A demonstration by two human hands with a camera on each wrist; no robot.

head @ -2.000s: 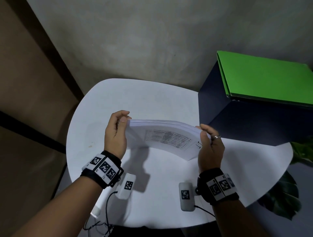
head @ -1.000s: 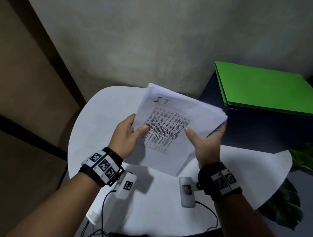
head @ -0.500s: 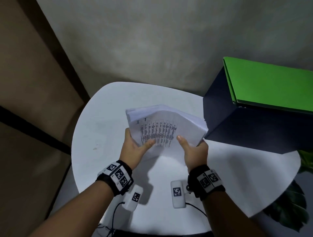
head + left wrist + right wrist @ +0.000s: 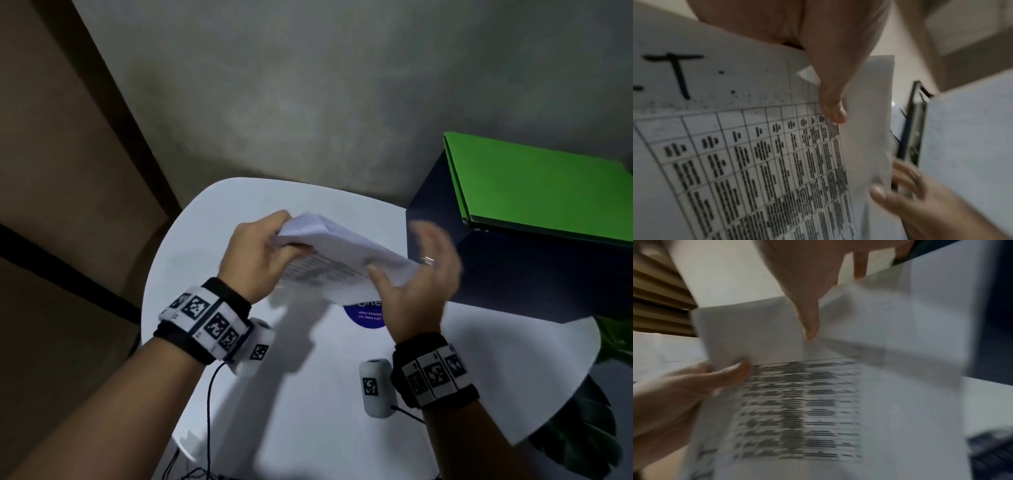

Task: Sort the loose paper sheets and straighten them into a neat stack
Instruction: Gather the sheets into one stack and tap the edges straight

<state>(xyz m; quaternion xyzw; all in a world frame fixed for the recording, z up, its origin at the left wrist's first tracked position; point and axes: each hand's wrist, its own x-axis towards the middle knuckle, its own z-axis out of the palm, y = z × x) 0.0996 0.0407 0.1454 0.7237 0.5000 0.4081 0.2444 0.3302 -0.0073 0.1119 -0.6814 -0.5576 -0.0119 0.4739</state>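
Note:
A stack of white paper sheets (image 4: 342, 250) with a printed table on its face hangs tilted above the white table (image 4: 308, 394). My left hand (image 4: 284, 236) grips the stack's upper left end, thumb (image 4: 834, 104) on the printed side and fingers curled over the top. My right hand (image 4: 411, 270) is blurred at the lower right corner. Its thumb (image 4: 809, 324) lies on the printed face and its straight, spread fingers (image 4: 431, 240) stand behind the edge. In the right wrist view the sheets (image 4: 838, 402) fill the frame, with an offset sheet edge behind the thumb.
A dark box (image 4: 513, 274) topped by a green folder (image 4: 534, 185) stands close on the right, almost touching my right hand. A blue round sticker (image 4: 368, 317) shows on the table under the stack. Plant leaves (image 4: 582, 438) and cables (image 4: 209, 411) lie past the table's edges.
The stack went from upright, facing me, to a flatter tilt with its left end high. My left hand shifted to the top corner; my right hand's fingers spread out.

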